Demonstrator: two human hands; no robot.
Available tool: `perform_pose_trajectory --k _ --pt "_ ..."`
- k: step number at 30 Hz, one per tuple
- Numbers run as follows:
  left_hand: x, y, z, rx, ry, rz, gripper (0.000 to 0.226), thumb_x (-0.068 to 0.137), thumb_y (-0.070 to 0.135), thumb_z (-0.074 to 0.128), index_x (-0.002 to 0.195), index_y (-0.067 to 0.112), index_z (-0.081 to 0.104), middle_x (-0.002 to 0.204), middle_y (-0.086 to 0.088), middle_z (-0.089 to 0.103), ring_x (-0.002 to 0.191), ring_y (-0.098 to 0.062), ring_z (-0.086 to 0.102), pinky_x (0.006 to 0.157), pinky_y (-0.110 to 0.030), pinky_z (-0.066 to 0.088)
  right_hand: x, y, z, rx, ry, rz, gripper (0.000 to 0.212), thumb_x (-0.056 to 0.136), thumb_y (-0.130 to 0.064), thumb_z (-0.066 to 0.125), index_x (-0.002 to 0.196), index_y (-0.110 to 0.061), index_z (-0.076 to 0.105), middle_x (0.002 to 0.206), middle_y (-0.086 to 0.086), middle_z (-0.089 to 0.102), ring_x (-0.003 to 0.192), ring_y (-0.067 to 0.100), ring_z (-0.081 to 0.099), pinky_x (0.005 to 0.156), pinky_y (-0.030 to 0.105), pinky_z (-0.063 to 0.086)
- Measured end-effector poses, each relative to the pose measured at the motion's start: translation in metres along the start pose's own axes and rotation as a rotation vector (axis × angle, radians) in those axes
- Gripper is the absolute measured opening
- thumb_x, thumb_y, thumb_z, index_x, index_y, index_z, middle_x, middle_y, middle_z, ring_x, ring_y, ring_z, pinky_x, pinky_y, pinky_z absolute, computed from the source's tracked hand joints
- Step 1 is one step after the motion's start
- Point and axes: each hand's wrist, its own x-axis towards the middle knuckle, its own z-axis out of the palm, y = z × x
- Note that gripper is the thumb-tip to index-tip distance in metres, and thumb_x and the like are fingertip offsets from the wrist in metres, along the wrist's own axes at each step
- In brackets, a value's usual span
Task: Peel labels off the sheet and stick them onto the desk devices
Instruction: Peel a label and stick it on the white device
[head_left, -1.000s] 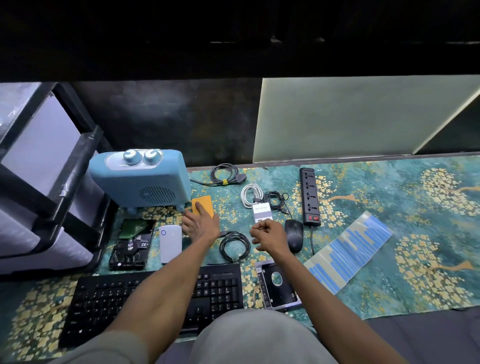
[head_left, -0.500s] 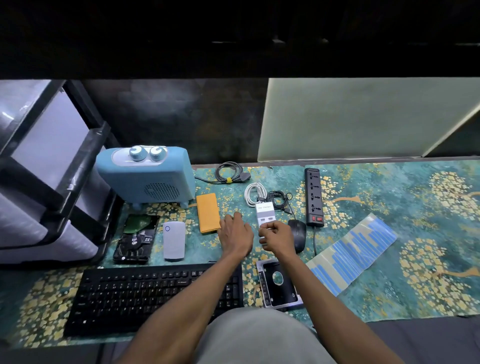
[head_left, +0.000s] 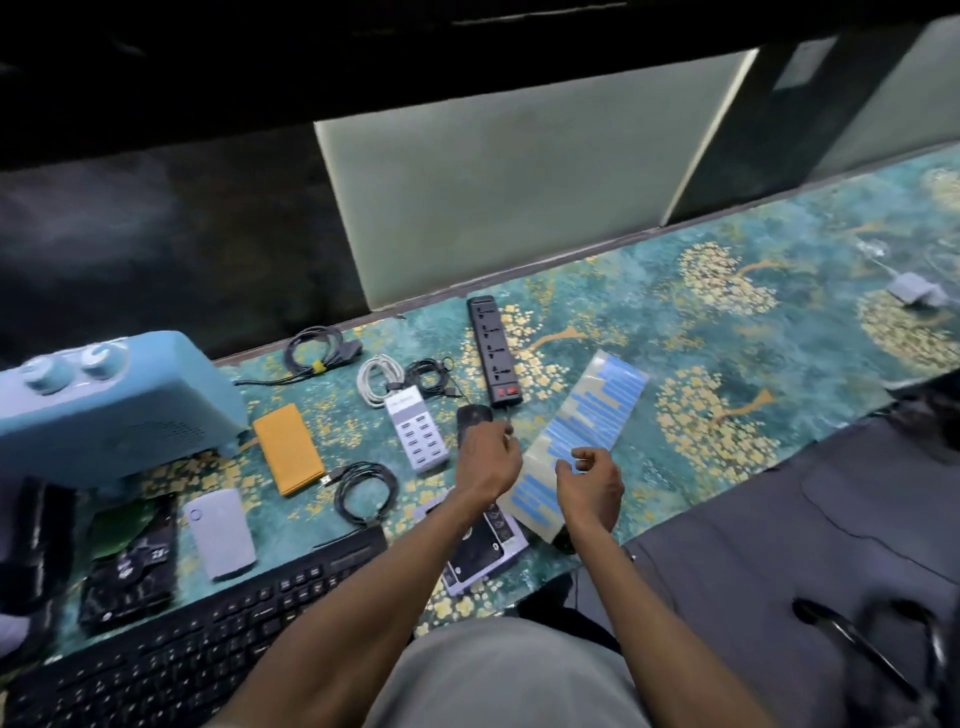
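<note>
The label sheet (head_left: 597, 410), pale backing with rows of blue labels, lies tilted on the patterned desk mat, right of the black mouse (head_left: 470, 415). My left hand (head_left: 488, 457) hovers over the mouse, its loosely curled fingers by the sheet's left edge and holding nothing. My right hand (head_left: 589, 483) is over the sheet's lower half with curled fingers; whether they pinch a label is unclear. Devices around: white multi-port USB charger (head_left: 415, 434), black power strip (head_left: 491, 348), orange power bank (head_left: 288, 449), white portable drive (head_left: 221, 532), bare hard drive (head_left: 130, 566), black keyboard (head_left: 208, 639).
A blue box with two knobs (head_left: 104, 410) stands at the left. A drive caddy (head_left: 485, 551) lies under my left forearm. Coiled cables (head_left: 363, 491) lie among the devices. A small grey object (head_left: 914, 291) sits far right. The mat's front edge runs near my lap.
Both hands left the USB charger and moved right to the label sheet. My view swung right and tilted, bringing more of the right side of the mat into sight.
</note>
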Motion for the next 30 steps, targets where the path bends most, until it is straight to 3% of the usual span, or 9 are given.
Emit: perform_pose_trajectory --k 2,4,6,11,15,22,25,28,30 --pt "0.01 0.009 0.008 0.008 -0.147 -0.046 0.032 0.095 0.013 0.048 0.119 0.01 0.069 0.114 -0.011 0.069 0.1 -0.028 0.064 0.081 -0.037 0.05 0.006 0.007 -0.007 -0.054 0.002 0.03 0.023 0.092 -0.024 0.071 0.111 -0.019 0.059 0.124 0.01 0.056 0.099 0.033 0.059 0.076 0.038 0.045" --pt "0.017 0.013 0.014 0.023 -0.209 -0.102 0.026 0.089 0.012 0.048 0.083 0.037 0.053 0.082 0.009 0.051 0.077 -0.019 0.05 0.062 -0.031 0.037 0.013 0.011 -0.013 -0.082 -0.015 0.103 0.035 0.093 -0.027 0.071 0.122 -0.019 0.052 0.132 0.013 0.049 0.097 0.033 0.055 0.076 0.039 0.043" --pt "0.024 0.016 0.019 0.046 -0.193 -0.138 0.037 0.085 0.016 0.052 0.07 0.038 0.026 0.07 0.011 0.028 0.076 -0.019 0.035 0.064 -0.032 0.029 0.02 0.01 -0.019 -0.066 -0.041 0.145 0.044 0.092 -0.029 0.072 0.127 -0.019 0.047 0.134 0.016 0.046 0.091 0.032 0.05 0.076 0.041 0.045" --pt "0.028 0.016 0.025 -0.013 -0.257 -0.133 0.034 0.083 0.014 0.059 0.058 0.018 0.035 0.058 -0.003 0.032 0.054 -0.02 0.024 0.058 -0.035 0.023 0.031 0.01 -0.025 -0.049 -0.13 0.121 0.042 0.095 -0.027 0.071 0.129 -0.019 0.048 0.137 0.017 0.046 0.092 0.028 0.047 0.078 0.039 0.042" --pt "0.036 0.015 0.027 -0.084 -0.27 -0.199 0.022 0.085 0.015 0.065 0.064 0.012 0.06 0.064 -0.006 0.059 0.058 -0.022 0.049 0.056 -0.03 0.036 0.036 0.009 -0.024 -0.292 -0.095 -0.133 0.032 0.091 -0.03 0.075 0.119 -0.027 0.06 0.133 0.01 0.048 0.121 0.036 0.05 0.097 0.049 0.046" --pt "0.036 0.032 0.034 -0.123 -0.314 -0.245 0.024 0.083 0.007 0.056 0.06 0.012 0.048 0.063 -0.011 0.044 0.062 -0.019 0.034 0.06 -0.035 0.03 0.044 0.013 -0.025 -0.344 -0.161 -0.19 0.035 0.089 -0.02 0.077 0.12 -0.028 0.063 0.133 0.007 0.051 0.124 0.032 0.05 0.093 0.044 0.049" --pt "0.036 0.04 0.036 -0.104 -0.318 -0.26 0.037 0.079 0.002 0.054 0.054 0.016 0.03 0.052 -0.006 0.024 0.053 -0.019 0.016 0.058 -0.037 0.017 0.054 0.018 -0.034 -0.288 -0.149 -0.057 0.04 0.088 -0.009 0.074 0.121 -0.024 0.058 0.134 0.011 0.043 0.115 0.036 0.05 0.079 0.043 0.051" --pt "0.037 0.045 0.035 -0.143 -0.363 -0.336 0.04 0.087 0.007 0.064 0.064 0.015 0.032 0.055 -0.005 0.029 0.048 -0.019 0.024 0.052 -0.033 0.022 0.06 0.019 -0.04 -0.134 -0.232 0.045 0.041 0.086 -0.001 0.073 0.12 -0.019 0.059 0.133 0.014 0.037 0.09 0.034 0.055 0.067 0.04 0.051" --pt "0.039 0.045 0.037 -0.197 -0.38 -0.385 0.034 0.088 0.007 0.067 0.068 0.01 0.04 0.057 -0.008 0.036 0.047 -0.02 0.031 0.05 -0.031 0.028 0.059 0.022 -0.04 -0.09 -0.282 0.01 0.039 0.084 -0.002 0.074 0.117 -0.019 0.061 0.133 0.015 0.041 0.092 0.03 0.055 0.072 0.043 0.055"
